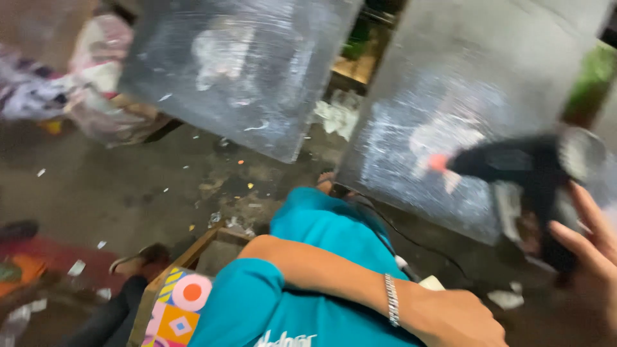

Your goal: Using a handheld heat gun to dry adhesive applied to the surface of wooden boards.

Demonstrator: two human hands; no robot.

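The frame is blurred. My right hand [594,263] at the right edge grips the handle of a black glue gun [527,173]. The gun's orange tip [438,162] points left, in front of a large grey scratched panel [450,83]. A second grey panel [238,71] stands to its left. My left arm, in a teal sleeve, crosses low in the frame with a silver bracelet [391,299] at the wrist. My left hand [456,321] lies at the bottom edge, back up and fingers hidden. A black cord [418,244] runs down behind the teal cloth.
The concrete floor [128,193] is littered with paper scraps. Plastic bags [96,77] are heaped at the upper left. A wooden frame with a colourful patterned sheet [180,305] sits at the lower left, beside another person's sandalled foot [138,260].
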